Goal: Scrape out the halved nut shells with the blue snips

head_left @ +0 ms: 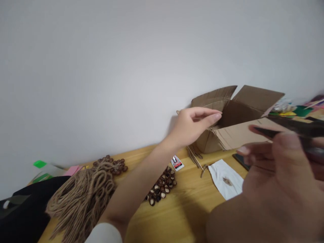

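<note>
My left hand [191, 126] is raised in front of the open cardboard box [238, 133], thumb and fingertips pinched together. Whatever is in the pinch is too small to make out. A thin brown end pokes out behind its knuckles. My right hand [280, 165], close to the camera at the right, is closed around a dark pointed tool [265, 131]; motion blurs it, so its kind is unclear. Below my left forearm lies a pile of cut brown nut-like pieces [162, 187]. A bundle of brown cord [86, 199] spreads at the left.
Round brown beads [118, 166] lie behind the cord. A small red-and-white packet [177, 163], short cord pieces [194, 157] and a stained white tissue [227, 180] are on the wooden table [162, 222]. Black fabric [32, 202] is at the left, coloured clutter [301, 109] at the far right.
</note>
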Tool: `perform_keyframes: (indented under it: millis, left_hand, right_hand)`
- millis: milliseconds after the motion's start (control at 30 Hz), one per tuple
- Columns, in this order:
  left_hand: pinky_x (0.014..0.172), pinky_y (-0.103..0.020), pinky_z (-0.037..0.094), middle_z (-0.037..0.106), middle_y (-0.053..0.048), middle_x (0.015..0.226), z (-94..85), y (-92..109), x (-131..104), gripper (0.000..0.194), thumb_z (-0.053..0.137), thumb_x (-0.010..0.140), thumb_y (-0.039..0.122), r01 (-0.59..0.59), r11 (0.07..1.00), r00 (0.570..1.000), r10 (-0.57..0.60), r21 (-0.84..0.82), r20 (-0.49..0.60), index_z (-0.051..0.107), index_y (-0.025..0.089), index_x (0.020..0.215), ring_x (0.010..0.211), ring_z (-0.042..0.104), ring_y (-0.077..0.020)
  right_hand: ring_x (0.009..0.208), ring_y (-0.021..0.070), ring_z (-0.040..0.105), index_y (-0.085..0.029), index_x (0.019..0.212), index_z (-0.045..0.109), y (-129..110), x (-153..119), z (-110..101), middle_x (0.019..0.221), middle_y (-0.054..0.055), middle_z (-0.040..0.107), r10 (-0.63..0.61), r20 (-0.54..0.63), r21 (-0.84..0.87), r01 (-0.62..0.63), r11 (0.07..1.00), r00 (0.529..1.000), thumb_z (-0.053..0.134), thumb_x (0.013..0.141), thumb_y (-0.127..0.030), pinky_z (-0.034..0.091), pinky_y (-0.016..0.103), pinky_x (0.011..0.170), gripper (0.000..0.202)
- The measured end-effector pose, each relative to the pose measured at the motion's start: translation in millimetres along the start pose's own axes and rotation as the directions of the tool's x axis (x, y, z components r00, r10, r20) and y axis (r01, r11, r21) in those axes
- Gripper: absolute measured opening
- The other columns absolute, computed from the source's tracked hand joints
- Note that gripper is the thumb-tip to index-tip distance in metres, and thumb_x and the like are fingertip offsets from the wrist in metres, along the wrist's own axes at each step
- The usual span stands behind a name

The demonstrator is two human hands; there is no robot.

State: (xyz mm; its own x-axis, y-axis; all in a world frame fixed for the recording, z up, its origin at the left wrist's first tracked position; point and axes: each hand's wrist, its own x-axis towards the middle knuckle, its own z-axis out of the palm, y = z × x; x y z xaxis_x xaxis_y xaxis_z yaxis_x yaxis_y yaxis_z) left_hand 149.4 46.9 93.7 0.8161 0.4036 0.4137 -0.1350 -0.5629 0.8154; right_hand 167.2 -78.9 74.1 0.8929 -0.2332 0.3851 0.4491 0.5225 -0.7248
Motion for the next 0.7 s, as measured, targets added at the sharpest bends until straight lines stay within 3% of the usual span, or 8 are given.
perform_keyframes:
  millis: [67, 200, 333, 500, 600, 700]
  left_hand:
    - [0.093, -0.032, 0.058, 0.080, -0.006, 0.107, -8.2, 17.0, -29.9, 0.016, 0.069, 0.090, 0.032, -0.061, 0.963, 0.997, 0.047, -0.264, -0.062, 0.079, 0.020, 0.093, 0.102, 0.073, -0.0185]
    - [0.095, -0.034, 0.057, 0.080, -0.006, 0.103, -19.6, 36.7, -67.7, 0.012, 0.069, 0.090, 0.022, -0.017, 0.927, 0.997, -0.012, -0.375, -0.076, 0.080, 0.020, 0.090, 0.102, 0.072, -0.0197]
    - [0.091, -0.032, 0.059, 0.081, -0.004, 0.100, -25.6, 36.7, -80.7, 0.010, 0.072, 0.087, 0.021, -0.002, 0.891, 0.994, -0.048, -0.455, -0.097, 0.081, 0.020, 0.091, 0.098, 0.073, -0.0189]
    - [0.089, -0.031, 0.061, 0.081, -0.002, 0.096, -29.0, 35.4, -91.5, 0.011, 0.077, 0.083, 0.018, -0.017, 0.865, 0.992, -0.048, -0.501, -0.118, 0.082, 0.022, 0.090, 0.095, 0.075, -0.0189]
    - [0.088, -0.031, 0.062, 0.081, -0.002, 0.094, -30.6, 41.1, -99.8, 0.011, 0.079, 0.080, 0.016, -0.001, 0.851, 0.990, -0.072, -0.525, -0.118, 0.082, 0.022, 0.089, 0.094, 0.076, -0.0188]
    - [0.082, -0.030, 0.063, 0.080, -0.001, 0.085, -33.8, 48.4, -109.4, 0.008, 0.080, 0.079, 0.016, 0.011, 0.837, 0.992, -0.077, -0.548, -0.097, 0.082, 0.021, 0.085, 0.084, 0.076, -0.0174]
  right_hand:
    - [0.052, 0.0153, 0.063, -0.025, 0.076, 0.061, -1.7, -3.9, 3.0, 0.073, -0.003, 0.072, 0.059, -0.002, 0.027, -0.059, 0.998, 0.998, 0.078, 0.067, -0.024, 0.053, 0.035, 0.049, 0.020]
    - [0.049, 0.0128, 0.060, -0.022, 0.068, 0.064, -5.1, -12.1, 2.6, 0.060, -0.003, 0.066, 0.024, 0.097, -0.011, -0.023, 1.000, 0.995, 0.084, 0.064, -0.031, 0.054, 0.031, 0.046, 0.022]
    - [0.050, 0.0103, 0.058, -0.020, 0.068, 0.069, -6.0, -21.4, 0.3, 0.059, -0.002, 0.066, 0.015, 0.175, -0.018, -0.012, 1.000, 0.984, 0.088, 0.064, -0.036, 0.055, 0.027, 0.047, 0.025]
    - [0.051, 0.0112, 0.061, -0.020, 0.070, 0.068, -5.6, -28.8, 1.1, 0.065, -0.002, 0.069, -0.023, 0.254, 0.090, 0.000, 0.996, 0.967, 0.087, 0.067, -0.028, 0.053, 0.026, 0.048, 0.020]
    - [0.061, 0.0116, 0.065, -0.022, 0.076, 0.072, -9.5, -30.9, -0.1, 0.085, -0.001, 0.075, -0.059, 0.366, 0.152, 0.003, 0.988, 0.929, 0.081, 0.074, -0.020, 0.056, 0.027, 0.054, 0.010]
    - [0.069, 0.0120, 0.068, -0.025, 0.086, 0.077, -16.0, -34.0, -4.9, 0.088, -0.001, 0.075, -0.069, 0.494, 0.158, -0.012, 0.987, 0.867, 0.076, 0.079, -0.018, 0.059, 0.025, 0.058, 0.010]
